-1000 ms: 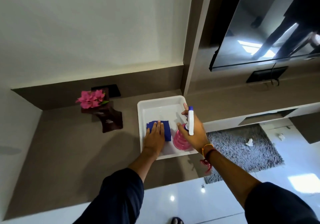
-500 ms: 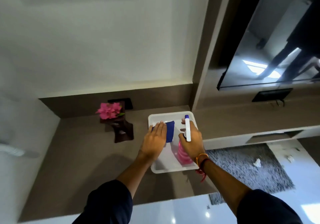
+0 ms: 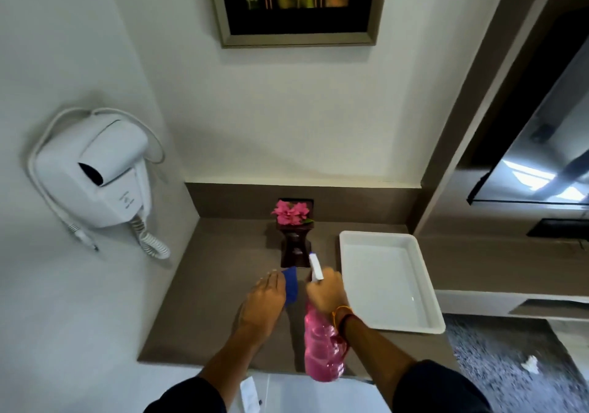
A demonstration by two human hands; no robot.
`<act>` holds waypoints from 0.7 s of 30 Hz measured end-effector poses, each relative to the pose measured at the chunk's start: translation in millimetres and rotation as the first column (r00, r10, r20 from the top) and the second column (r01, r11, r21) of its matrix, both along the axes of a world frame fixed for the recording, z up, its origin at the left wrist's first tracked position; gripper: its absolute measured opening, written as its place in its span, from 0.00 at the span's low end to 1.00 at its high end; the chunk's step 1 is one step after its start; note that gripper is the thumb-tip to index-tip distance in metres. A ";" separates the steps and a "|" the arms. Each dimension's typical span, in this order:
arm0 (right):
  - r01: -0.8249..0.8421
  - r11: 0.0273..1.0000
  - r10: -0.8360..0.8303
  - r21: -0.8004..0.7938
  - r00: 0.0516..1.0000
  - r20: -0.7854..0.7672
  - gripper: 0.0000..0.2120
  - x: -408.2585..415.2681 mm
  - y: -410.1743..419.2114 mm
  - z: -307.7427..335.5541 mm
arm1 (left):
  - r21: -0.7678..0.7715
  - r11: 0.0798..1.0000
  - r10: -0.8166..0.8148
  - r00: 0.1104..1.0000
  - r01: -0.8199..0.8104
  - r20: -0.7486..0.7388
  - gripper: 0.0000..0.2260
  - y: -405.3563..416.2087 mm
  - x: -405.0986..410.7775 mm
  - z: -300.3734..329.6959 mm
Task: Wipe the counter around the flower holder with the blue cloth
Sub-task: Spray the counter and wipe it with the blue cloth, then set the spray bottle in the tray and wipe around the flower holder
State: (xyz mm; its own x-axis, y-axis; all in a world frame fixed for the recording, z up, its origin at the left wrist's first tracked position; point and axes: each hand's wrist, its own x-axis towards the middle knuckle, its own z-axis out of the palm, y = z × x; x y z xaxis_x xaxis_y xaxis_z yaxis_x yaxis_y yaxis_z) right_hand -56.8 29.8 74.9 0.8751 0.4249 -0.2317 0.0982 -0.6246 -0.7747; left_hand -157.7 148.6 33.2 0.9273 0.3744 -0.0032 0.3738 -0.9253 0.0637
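Note:
A dark wooden flower holder [image 3: 295,247] with pink flowers [image 3: 290,211] stands at the back of the brown counter [image 3: 216,285]. My left hand [image 3: 263,301] holds the blue cloth [image 3: 291,285] just in front of the holder, over the counter. My right hand [image 3: 325,291] grips a pink spray bottle [image 3: 320,349] with a white nozzle [image 3: 315,266] pointing toward the holder. Most of the cloth is hidden under my left hand.
A white tray [image 3: 347,237] lies on the counter to the right of the holder. A white wall-mounted hair dryer [image 3: 95,173] hangs on the left wall. A framed picture [image 3: 296,4] hangs above. A dark screen [image 3: 541,157] is at the right.
Both hands have lifted the cloth and the spray bottle out of the white tray and moved left, in front of the flower holder. The camera has tilted up.

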 end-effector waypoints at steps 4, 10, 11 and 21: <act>-0.050 0.996 0.049 -0.071 0.999 -0.017 0.01 -18.8 22.1 -2.8 | -0.006 1.000 0.005 0.997 -0.006 -0.073 0.30 11.1 -25.8 -12.1; 0.012 0.996 -0.009 -0.092 0.999 0.032 0.04 -12.1 17.4 -6.4 | 0.021 0.999 -0.040 0.997 0.042 -0.072 0.30 13.2 -32.5 -14.1; 0.018 0.997 -0.015 -0.081 0.999 0.033 0.02 -8.4 13.0 -7.1 | 0.028 0.998 -0.053 0.996 0.055 -0.076 0.29 11.6 -30.2 -13.7; 0.105 0.994 -0.111 0.036 0.958 0.264 0.06 68.1 -67.2 28.6 | 0.120 0.963 -0.242 0.970 0.240 0.001 0.28 -32.5 37.1 -3.1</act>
State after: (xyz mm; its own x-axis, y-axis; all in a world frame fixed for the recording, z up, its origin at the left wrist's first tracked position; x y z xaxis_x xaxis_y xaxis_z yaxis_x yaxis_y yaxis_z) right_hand 11.3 -37.3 103.5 0.9449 0.3264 0.0229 0.2345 -0.6269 -0.7430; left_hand -120.6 116.1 30.2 0.9897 0.1367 0.0430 0.1387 -0.9892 -0.0470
